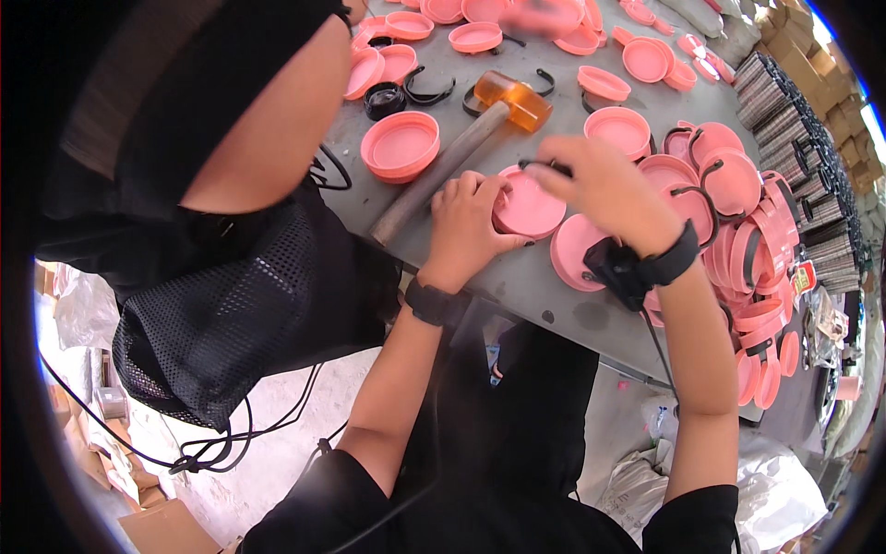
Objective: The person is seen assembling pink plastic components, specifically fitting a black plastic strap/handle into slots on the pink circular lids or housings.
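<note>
My left hand (pixel 464 220) grips a round, shallow pink plastic dish (pixel 531 210) by its left side, close to the table's near edge. Above that dish is my right hand (pixel 595 180), blurred, its fingers closed on a small black piece (pixel 551 168) at the dish's upper rim. Whether the piece touches the rim, I cannot tell. Up and to the left lies a mallet with a translucent amber head (pixel 514 102) and a wooden handle (pixel 434 180). Other pink dishes rest close by, one left of the handle (pixel 400 146) and one under my right wrist (pixel 577 251).
Many pink dishes with black curved strips (pixel 729 185) are heaped on the right of the grey table (pixel 517 282). More lie at the far side. A person in black (pixel 240 277) sits close on my left. Stacks of dark parts (pixel 803 157) line the right edge.
</note>
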### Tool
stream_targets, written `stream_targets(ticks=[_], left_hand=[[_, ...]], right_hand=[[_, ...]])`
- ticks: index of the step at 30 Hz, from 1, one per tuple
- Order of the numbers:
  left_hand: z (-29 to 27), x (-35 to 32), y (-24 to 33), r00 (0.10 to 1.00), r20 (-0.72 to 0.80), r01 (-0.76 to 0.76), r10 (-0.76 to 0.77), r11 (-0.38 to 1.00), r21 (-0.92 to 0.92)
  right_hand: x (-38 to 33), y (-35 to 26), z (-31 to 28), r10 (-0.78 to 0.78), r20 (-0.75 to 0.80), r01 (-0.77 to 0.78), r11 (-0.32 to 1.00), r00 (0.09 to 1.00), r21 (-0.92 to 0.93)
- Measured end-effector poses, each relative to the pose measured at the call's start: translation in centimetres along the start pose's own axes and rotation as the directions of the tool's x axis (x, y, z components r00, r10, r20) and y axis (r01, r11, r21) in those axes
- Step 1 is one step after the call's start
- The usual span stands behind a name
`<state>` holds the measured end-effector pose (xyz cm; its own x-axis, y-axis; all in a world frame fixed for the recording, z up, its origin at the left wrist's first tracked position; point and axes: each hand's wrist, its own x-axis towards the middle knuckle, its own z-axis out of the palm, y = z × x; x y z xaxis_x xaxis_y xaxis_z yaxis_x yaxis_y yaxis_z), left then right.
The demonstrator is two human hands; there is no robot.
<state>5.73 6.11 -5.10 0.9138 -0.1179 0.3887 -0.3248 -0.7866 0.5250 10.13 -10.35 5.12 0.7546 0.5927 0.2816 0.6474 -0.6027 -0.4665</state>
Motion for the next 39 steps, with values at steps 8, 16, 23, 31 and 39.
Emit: stream_targets(ticks=[8, 16, 23, 31, 39], left_hand=[[0.6, -0.4, -0.7, 0.997, -0.074, -0.014, 0.009, 0.998, -0.062], [0.3, -0.6, -0.8, 0.996, -0.065, -0.068, 0.065, 0.997, -0.043], [-0.5, -0.6, -0.8, 0.993, -0.118, -0.044, -0.001, 0.924, -0.380], [-4.8, -1.2, 6.5, 0.986, -0.052, -0.023, -0.159, 0.180, -0.983], [-6.3, -2.3, 6.1, 0.928, -0.049, -0.128, -0.369, -0.192, -0.973]], right_hand=[[-2.3, 0.5, 6.6, -0.034, 0.137, 0.081, 0.932, 0.990, -0.353], [-1.7, 0.0, 8.2, 0.076, -0.013, -0.075, 0.910, 0.997, -0.407], [-1.3, 0.5, 4.8, 0.069, -0.127, -0.094, 0.974, 0.990, -0.207], [-3.2, -6.7, 0.7, -0.188, -0.139, 0.174, 0.979, 0.972, -0.106], [-5.0, -7.6, 2.6, 0.144, -0.557, -0.037, 0.979, 0.818, 0.200]])
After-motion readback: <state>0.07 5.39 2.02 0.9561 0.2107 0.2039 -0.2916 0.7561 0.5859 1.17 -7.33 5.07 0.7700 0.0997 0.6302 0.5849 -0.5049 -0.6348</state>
